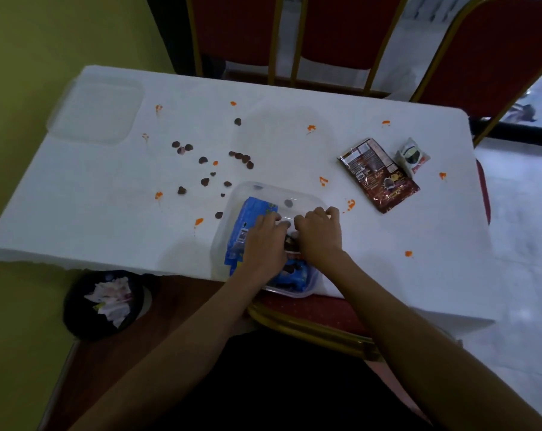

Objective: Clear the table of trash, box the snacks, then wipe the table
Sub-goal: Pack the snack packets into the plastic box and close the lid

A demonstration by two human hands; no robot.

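As the left hand (265, 241) lays straight fingers on a boxed blue packet (248, 216), right hand (321, 234) fingers curl, grip unclear.

The person's left hand (265, 244) and right hand (321, 236) were both bare. The left forearm (185, 337) and the right forearm (419, 337) were uncovered too, from the wrist to the lower edge of the view, so the bare part ran the whole visible length of each arm. Both arms looked slim and smooth in outline. Low between them sat a near-black mass (279, 384), perhaps dark clothing, but it was too dim to tell.
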